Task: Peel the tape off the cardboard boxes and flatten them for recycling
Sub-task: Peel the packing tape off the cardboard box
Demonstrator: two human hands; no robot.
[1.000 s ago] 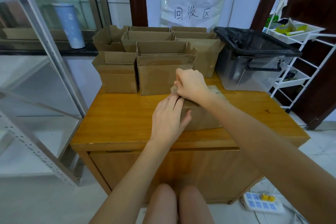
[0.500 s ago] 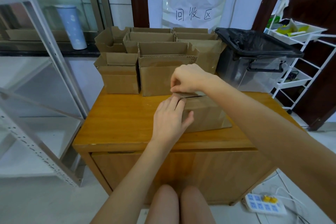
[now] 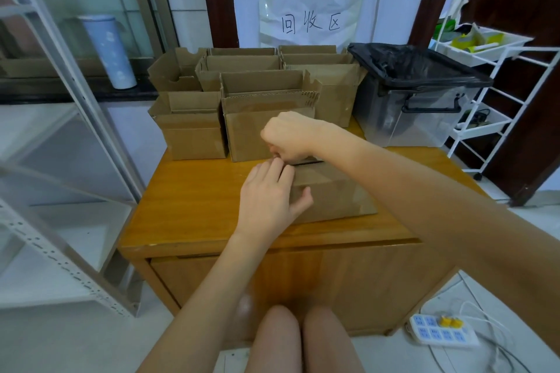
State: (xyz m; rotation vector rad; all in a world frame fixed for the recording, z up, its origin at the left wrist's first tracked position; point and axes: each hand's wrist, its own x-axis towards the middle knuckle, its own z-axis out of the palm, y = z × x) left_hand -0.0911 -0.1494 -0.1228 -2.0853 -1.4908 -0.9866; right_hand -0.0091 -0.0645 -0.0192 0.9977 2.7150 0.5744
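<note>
A small closed cardboard box with clear tape on it sits near the front of the wooden table. My left hand lies flat against the box's left end, fingers straight, thumb on its front face. My right hand is curled above the box's top left edge, its fingertips pinching something at the seam, probably the tape end; the tape itself is hard to make out. A dark gap shows along the top flap beside my right wrist.
Several open cardboard boxes stand in rows at the back of the table. A clear bin with a black bag stands at the right, a white wire rack beyond it. A metal shelf frame is on the left, a power strip on the floor.
My right hand has lifted from the box top and drawn left and up, fingers curled at the seam. The top flap has opened a slit. My left hand stays on the box's end.
</note>
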